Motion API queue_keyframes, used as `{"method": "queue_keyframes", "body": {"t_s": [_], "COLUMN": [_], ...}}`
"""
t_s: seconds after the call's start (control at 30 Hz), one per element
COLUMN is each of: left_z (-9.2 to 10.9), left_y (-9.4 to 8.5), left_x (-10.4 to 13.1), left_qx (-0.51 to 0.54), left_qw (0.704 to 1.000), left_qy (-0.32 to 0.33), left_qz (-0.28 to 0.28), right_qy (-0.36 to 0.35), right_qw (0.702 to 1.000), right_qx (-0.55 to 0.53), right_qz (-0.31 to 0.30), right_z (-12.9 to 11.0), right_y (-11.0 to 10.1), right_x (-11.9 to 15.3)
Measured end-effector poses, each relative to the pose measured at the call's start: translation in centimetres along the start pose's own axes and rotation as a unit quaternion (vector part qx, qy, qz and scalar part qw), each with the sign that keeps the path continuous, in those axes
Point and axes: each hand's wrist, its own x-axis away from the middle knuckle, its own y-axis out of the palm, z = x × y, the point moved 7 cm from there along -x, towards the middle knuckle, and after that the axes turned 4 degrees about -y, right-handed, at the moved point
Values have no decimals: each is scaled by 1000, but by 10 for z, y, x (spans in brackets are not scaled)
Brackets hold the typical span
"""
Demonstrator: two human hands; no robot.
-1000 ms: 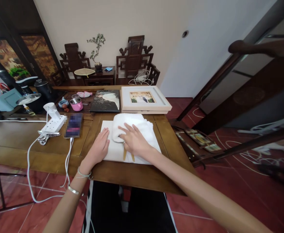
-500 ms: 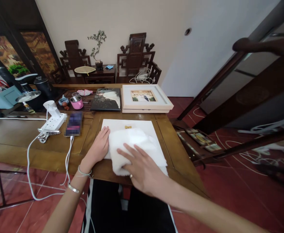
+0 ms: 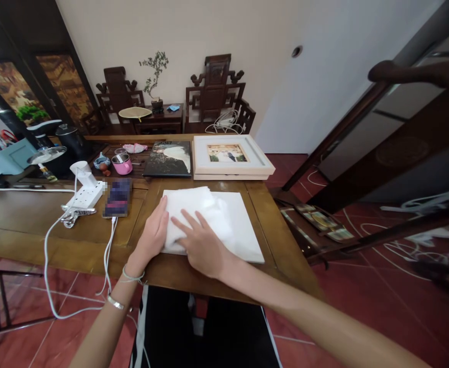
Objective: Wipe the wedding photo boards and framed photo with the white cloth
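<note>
A white flat board [image 3: 243, 230] lies on the wooden table near its front edge. On its left part rests a folded, fluffy white cloth [image 3: 186, 202]. My right hand [image 3: 203, 243] lies flat on the cloth with its fingers spread, pressing it against the board. My left hand [image 3: 155, 230] is at the board's left edge, fingers stretched out together and touching that edge beside the cloth. The cloth hides the gold-coloured piece on the board.
Behind the board lie a dark photo panel [image 3: 168, 158] and a framed picture [image 3: 228, 156] on a pale box. To the left are a phone [image 3: 117, 197] on a cable, a white power strip [image 3: 88, 194] and a pink cup [image 3: 122, 162]. The wooden table [image 3: 285, 245] ends at the right.
My right hand has moved left and away from me with the cloth, which now covers the gold-coloured piece. My left hand stays at the board's left edge, slightly shifted.
</note>
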Motion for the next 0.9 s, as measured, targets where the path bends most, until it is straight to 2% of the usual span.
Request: {"method": "queue_keyframes", "body": {"t_s": [0.1, 0.17, 0.23, 0.33, 0.43, 0.53, 0.6, 0.73, 0.8, 0.9], "left_z": [-1, -2, -2, -2, -2, 1, 4, 8, 7, 4], "left_y": [1, 7, 15, 26, 29, 27, 25, 22, 22, 23], "left_x": [1, 1, 2, 3, 3, 3, 3, 2, 2, 3], "left_qx": [-10, -31, -67, -127, -159, -164, -161, -157, -155, -158], "left_qw": [1000, 999, 996, 985, 978, 978, 978, 978, 979, 979], "left_qy": [3, 14, 27, 42, 49, 60, 74, 96, 95, 87], "left_qz": [-1, -18, -53, -108, -126, -117, -110, -95, -91, -90], "right_qy": [-60, -62, -32, 34, 76, 98, 100, 77, 77, 94], "right_qw": [996, 994, 995, 997, 995, 993, 991, 990, 988, 985], "right_qx": [-34, -53, -66, -70, -61, -69, -84, -112, -125, -141], "right_qz": [-52, -76, -66, -17, 0, 18, 32, 43, 46, 42], "right_z": [-24, -27, -18, 11, 43, 66, 70, 62, 61, 74], "right_y": [0, -5, -15, -27, -28, -27, -29, -33, -34, -34], "right_x": [26, 43, 54, 56, 37, 3, -22, -62, -68, -60]}}
